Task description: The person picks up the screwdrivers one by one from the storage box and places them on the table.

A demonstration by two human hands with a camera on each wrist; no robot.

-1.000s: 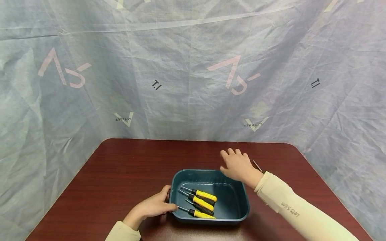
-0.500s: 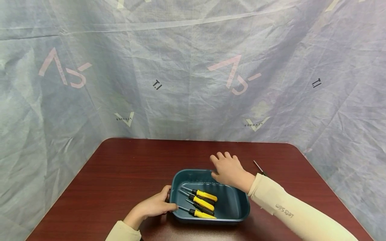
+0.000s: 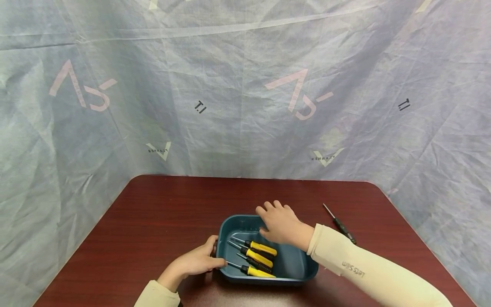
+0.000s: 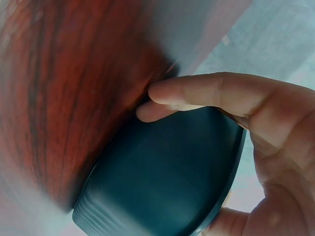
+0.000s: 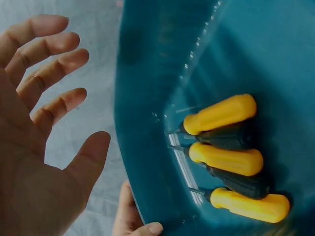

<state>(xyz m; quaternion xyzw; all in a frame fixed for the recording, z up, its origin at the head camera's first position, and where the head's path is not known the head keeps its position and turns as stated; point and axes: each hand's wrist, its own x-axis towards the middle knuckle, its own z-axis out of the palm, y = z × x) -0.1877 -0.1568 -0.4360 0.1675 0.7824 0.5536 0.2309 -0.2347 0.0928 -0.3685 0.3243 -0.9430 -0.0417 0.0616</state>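
Observation:
A dark teal plastic bin stands near the front of the table. My left hand grips its left end, thumb over the rim and fingers along the outer wall. Inside lie three yellow-handled screwdrivers and two black-handled screwdrivers, shafts toward the left. Over the bin's back part hovers my right hand, holding nothing; in the right wrist view its fingers are spread and slightly bent. Right of the bin, a black-handled screwdriver lies on the table, partly behind my right sleeve.
The dark red wooden table has rounded far corners. Grey printed fabric hangs behind it and along both sides. My right sleeve crosses the table's right front.
My right hand has moved left and nearer, from the bin's back right corner to over its back middle. More of the loose black screwdriver shows now. The left hand has stayed put.

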